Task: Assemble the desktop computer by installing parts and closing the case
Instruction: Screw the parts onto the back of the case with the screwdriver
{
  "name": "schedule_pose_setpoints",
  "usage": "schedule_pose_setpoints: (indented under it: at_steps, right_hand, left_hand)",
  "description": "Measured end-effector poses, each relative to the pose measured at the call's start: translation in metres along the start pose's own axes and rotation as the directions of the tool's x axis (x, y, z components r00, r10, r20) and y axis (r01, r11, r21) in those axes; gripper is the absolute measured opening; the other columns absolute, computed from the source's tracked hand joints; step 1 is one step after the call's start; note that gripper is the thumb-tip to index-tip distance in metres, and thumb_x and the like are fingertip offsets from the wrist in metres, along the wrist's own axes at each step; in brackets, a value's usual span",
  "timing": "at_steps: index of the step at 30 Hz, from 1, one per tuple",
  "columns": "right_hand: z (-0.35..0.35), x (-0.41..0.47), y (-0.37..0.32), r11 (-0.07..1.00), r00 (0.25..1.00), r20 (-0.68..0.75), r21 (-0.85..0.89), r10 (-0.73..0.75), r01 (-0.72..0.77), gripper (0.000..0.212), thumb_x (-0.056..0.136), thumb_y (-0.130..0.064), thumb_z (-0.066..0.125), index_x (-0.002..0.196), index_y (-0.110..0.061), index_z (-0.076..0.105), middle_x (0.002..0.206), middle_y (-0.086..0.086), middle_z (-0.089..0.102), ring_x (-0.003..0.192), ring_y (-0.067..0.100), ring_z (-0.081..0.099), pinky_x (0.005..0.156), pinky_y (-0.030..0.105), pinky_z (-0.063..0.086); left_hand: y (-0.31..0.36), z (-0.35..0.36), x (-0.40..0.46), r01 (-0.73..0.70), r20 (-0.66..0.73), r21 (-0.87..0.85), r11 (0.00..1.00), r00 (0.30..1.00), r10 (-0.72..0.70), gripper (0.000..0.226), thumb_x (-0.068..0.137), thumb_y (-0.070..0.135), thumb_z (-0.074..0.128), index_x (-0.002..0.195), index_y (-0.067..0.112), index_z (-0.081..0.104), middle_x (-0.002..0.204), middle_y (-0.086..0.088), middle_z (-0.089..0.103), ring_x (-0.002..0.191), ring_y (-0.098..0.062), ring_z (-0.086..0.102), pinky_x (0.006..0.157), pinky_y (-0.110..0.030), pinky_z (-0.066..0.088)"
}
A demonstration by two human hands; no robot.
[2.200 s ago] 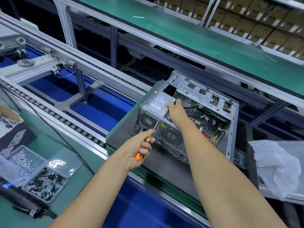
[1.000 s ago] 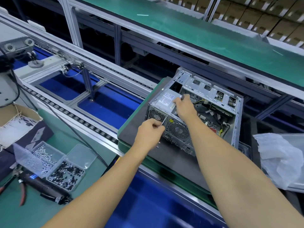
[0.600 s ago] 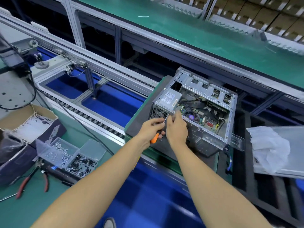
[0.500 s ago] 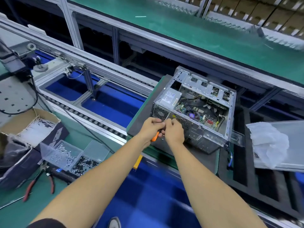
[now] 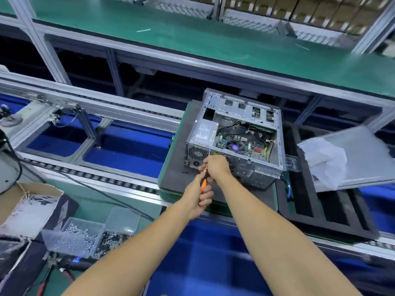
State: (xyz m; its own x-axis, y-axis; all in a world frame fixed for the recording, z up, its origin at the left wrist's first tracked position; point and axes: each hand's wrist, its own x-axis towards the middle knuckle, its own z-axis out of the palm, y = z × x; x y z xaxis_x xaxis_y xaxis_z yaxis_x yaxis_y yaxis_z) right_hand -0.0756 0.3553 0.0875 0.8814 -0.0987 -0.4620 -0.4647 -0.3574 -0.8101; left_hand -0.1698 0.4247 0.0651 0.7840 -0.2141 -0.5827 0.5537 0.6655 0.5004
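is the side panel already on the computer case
No, the computer case is open on top, with the motherboard and power supply exposed.

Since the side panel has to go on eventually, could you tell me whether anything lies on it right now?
Yes: a crumpled white plastic sheet lies over the near left part of the side panel, which rests to the right of the open case.
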Motion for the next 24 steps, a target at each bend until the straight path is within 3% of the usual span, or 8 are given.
schedule_pose_setpoints:
  at_steps: [2,5,8,10,18,20,22,24]
  right_hand:
    - [-0.009,0.001,-0.001,0.824,0.943,-0.127,-0.531,-0.308,0.198,0.038,0.097,-0.035,0.039,0.069,-0.017,0.057,0.07,0.003,0.062,0.069,0.03,0.061,0.062,0.033,0.039]
    - [-0.03,0.013,-0.007,0.439,0.597,-0.148,-0.815,-0.789,0.378,0.02,0.088,-0.034,0.047,0.085,-0.018,0.058,0.085,0.001,0.057,0.078,0.025,0.056,0.068,0.037,0.043]
    - [-0.053,0.044,-0.013,0.382,0.795,0.064,-0.851,-0.603,0.359,0.049,0.093,-0.042,0.055,0.136,-0.017,0.05,0.12,0.009,0.057,0.115,0.03,0.052,0.096,0.045,0.04]
    - [-0.059,0.062,-0.013,0.398,0.899,0.22,-0.838,-0.379,0.373,0.057,0.102,-0.047,0.042,0.151,-0.019,0.034,0.092,0.005,0.06,0.096,0.032,0.058,0.071,0.038,0.043]
    - [-0.059,0.072,-0.003,0.393,0.871,0.244,-0.817,-0.427,0.421,0.044,0.101,-0.036,0.034,0.145,-0.03,0.041,0.065,-0.009,0.046,0.059,0.013,0.046,0.05,0.029,0.026]
    - [-0.059,0.072,-0.002,0.394,0.871,0.244,-0.817,-0.426,0.422,0.045,0.101,-0.036,0.034,0.145,-0.031,0.041,0.065,-0.009,0.047,0.059,0.013,0.046,0.05,0.029,0.026]
    - [-0.059,0.072,-0.001,0.389,0.867,0.241,-0.818,-0.437,0.424,0.046,0.1,-0.037,0.035,0.145,-0.031,0.041,0.065,-0.01,0.046,0.062,0.019,0.049,0.051,0.028,0.026]
    - [-0.059,0.071,-0.001,0.395,0.868,0.233,-0.818,-0.438,0.419,0.046,0.099,-0.037,0.035,0.145,-0.032,0.042,0.065,-0.01,0.046,0.064,0.021,0.049,0.051,0.029,0.026]
  left_hand:
    - [0.002,0.004,0.001,-0.046,-0.047,0.095,0.994,0.998,0.05,0.035,0.105,0.042,0.05,0.081,0.016,0.055,0.052,0.005,0.029,0.035,-0.007,0.019,0.031,-0.02,0.011]
    - [0.004,0.005,0.006,-0.063,-0.137,0.243,0.968,0.986,0.099,0.035,0.107,0.043,0.043,0.093,0.013,0.055,0.052,0.004,0.03,0.036,-0.009,0.018,0.037,-0.018,0.01]
    - [0.005,0.004,0.01,-0.074,-0.17,0.414,0.907,0.973,0.157,0.037,0.108,0.043,0.038,0.098,0.012,0.056,0.051,0.005,0.033,0.038,-0.011,0.018,0.04,-0.019,0.011]
    - [0.006,0.0,0.011,-0.139,-0.153,0.53,0.837,0.955,0.256,0.04,0.108,0.044,0.036,0.094,0.013,0.056,0.051,0.005,0.037,0.04,-0.013,0.024,0.041,-0.022,0.019]
    - [0.015,-0.004,0.008,0.195,0.101,0.93,-0.313,0.681,0.725,0.025,0.108,0.045,0.031,0.099,0.026,0.043,0.06,0.004,0.043,0.058,-0.027,0.046,0.049,-0.032,0.026]
    - [0.02,-0.005,0.009,0.112,0.032,0.982,-0.153,0.694,0.719,0.026,0.104,0.044,0.04,0.089,0.024,0.043,0.061,0.003,0.048,0.06,-0.025,0.047,0.051,-0.032,0.029]
    - [0.021,-0.003,0.011,-0.129,-0.158,0.91,0.394,0.77,0.618,0.031,0.099,0.036,0.053,0.077,0.018,0.042,0.062,0.0,0.049,0.053,-0.019,0.041,0.049,-0.03,0.03]
    - [0.023,0.0,0.013,-0.169,-0.301,0.32,0.932,0.915,0.269,0.03,0.094,0.028,0.062,0.072,0.016,0.046,0.057,0.0,0.041,0.042,-0.013,0.028,0.039,-0.022,0.021]
